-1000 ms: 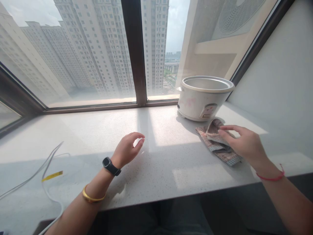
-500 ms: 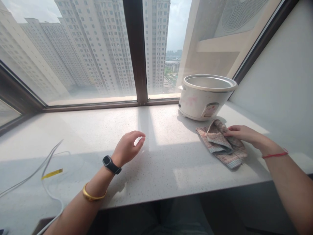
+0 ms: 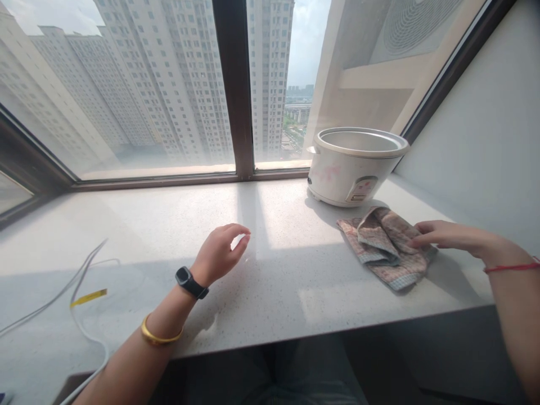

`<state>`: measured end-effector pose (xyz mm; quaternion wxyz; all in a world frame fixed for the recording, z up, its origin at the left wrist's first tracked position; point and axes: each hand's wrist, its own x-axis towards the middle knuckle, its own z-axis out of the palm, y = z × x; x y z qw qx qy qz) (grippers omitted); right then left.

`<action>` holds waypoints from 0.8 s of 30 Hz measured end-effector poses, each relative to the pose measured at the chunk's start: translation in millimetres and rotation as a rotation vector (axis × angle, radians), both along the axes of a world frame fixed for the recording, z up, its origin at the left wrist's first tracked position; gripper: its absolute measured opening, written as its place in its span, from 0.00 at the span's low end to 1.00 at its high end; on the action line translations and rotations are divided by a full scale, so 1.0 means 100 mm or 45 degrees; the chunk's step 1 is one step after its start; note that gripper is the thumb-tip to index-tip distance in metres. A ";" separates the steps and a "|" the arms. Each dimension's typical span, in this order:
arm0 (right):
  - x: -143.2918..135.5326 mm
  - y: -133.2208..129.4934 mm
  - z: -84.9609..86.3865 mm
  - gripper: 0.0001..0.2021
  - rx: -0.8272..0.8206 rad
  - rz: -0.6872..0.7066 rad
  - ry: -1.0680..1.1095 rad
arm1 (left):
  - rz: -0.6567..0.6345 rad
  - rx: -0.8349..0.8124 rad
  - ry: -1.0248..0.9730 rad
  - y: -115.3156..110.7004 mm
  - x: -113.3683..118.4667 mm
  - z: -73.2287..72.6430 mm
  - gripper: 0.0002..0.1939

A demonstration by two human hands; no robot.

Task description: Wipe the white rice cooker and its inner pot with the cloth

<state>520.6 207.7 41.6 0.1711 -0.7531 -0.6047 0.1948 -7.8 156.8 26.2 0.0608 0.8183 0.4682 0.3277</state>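
My left hand [image 3: 223, 252], with a black watch and a gold bangle on its arm, hovers over or rests on the countertop. Its fingers curve loosely, a small gap parts thumb and forefinger, and nothing is in it. At the right, my right hand [image 3: 449, 237], a red cord at the wrist, pinches the right side of a brownish checked cloth [image 3: 392, 244]. The cloth lies partly folded on the counter, one corner turned over on top. Just behind it stands a white rice cooker [image 3: 337, 174], lidless, with a front switch panel.
The pale speckled countertop [image 3: 270, 298] ends at a front edge close to my body. At the left lies a white cable [image 3: 84, 329] with a yellow tag [image 3: 89, 297]. Windows with a dark frame [image 3: 238, 84] rise behind, and a white wall [image 3: 485, 152] bounds the right.
My right hand has moved right, and the cloth's right side has spread out that way. My left hand and the rice cooker stay in place.
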 end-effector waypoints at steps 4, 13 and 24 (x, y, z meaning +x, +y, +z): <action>-0.12 -0.16 0.10 0.14 -0.011 -0.149 0.130 | -0.012 0.016 0.001 0.00 0.02 0.01 0.10; -1.32 -0.59 -0.19 0.21 0.397 0.113 -0.689 | -0.007 0.018 0.028 0.00 -0.01 -0.01 0.09; -0.28 -0.61 -0.40 0.35 0.741 -0.745 0.416 | -0.035 0.045 0.037 0.00 0.01 0.00 0.09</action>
